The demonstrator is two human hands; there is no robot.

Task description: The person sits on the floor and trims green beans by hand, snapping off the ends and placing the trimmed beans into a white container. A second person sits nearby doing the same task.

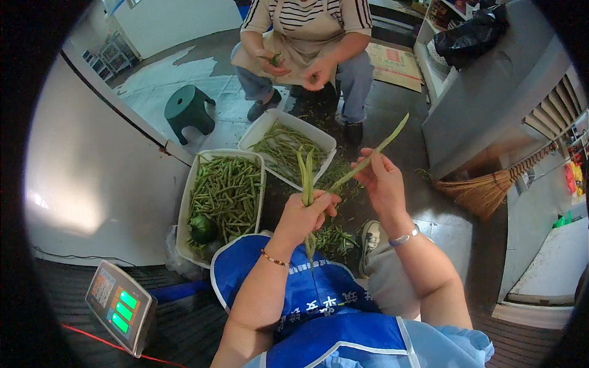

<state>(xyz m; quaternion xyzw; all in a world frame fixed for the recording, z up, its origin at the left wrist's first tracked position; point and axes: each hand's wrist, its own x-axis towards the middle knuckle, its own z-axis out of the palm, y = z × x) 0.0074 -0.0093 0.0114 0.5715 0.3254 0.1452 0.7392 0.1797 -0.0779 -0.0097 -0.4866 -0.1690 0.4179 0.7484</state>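
My left hand (303, 212) is closed around a few long green beans (307, 177), whose ends stick out above and below the fist. Between the thumb and fingers of my right hand (384, 184) is one long pale green bean (368, 158), slanting up to the right, its lower end reaching my left hand. Left of my hands stands a white plastic tub (260, 193) full of short bean pieces (225, 188), with a round dark green vegetable (203, 229) in its near corner. Beyond my hands, a second white tub (329, 138) holds long whole beans (287, 142).
Opposite sits a person (301, 55) with bits of green in hand. A green plastic stool (188, 110) stands at the left, and a digital scale display (120, 307) is lit nearer me. Bean trimmings (333, 239) litter the floor. At the right are a straw broom (483, 191) and a metal cabinet (487, 96).
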